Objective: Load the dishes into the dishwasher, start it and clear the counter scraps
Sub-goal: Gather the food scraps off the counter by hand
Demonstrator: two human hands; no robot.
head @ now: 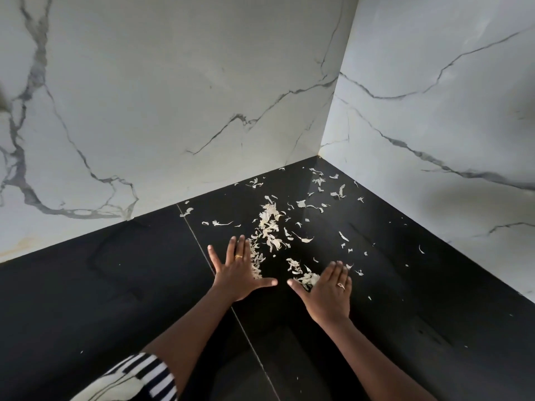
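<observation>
Head view: a kitchen corner, seen from above the person's two hands.
Counter: a glossy black counter (115,285) runs into the corner where two walls meet. A thin pale seam (199,247) crosses it from the back wall toward the person.
Walls: the back wall (173,96) and the side wall (434,111) are white marble-look slabs with dark grey veins.
Scraps: pale, papery scraps (270,227) lie scattered on the counter. They are thickest in a loose strip just beyond the hands and thinner toward the corner and along the side wall, with a few beside the seam's far end.
Left hand: the left hand (237,273) lies palm down on the counter with its fingers straight and spread wide and its thumb stretched out to the right. It holds nothing, and its inner edge touches the near end of the strip of scraps.
Right hand: the right hand (327,290) is also flat and palm down, with fingers straight and close together and the thumb pointing left. It grips nothing, and a small heap of scraps sits against its thumb side.
Gap: the two thumb tips are near each other but apart — bare black counter shows between them.
Rings: a gold ring (238,256) sits on a finger of the left hand, and a second ring (341,285) on the right.
Sleeve: a black-and-white striped sleeve (144,374) shows at the bottom edge, on the left arm.
</observation>
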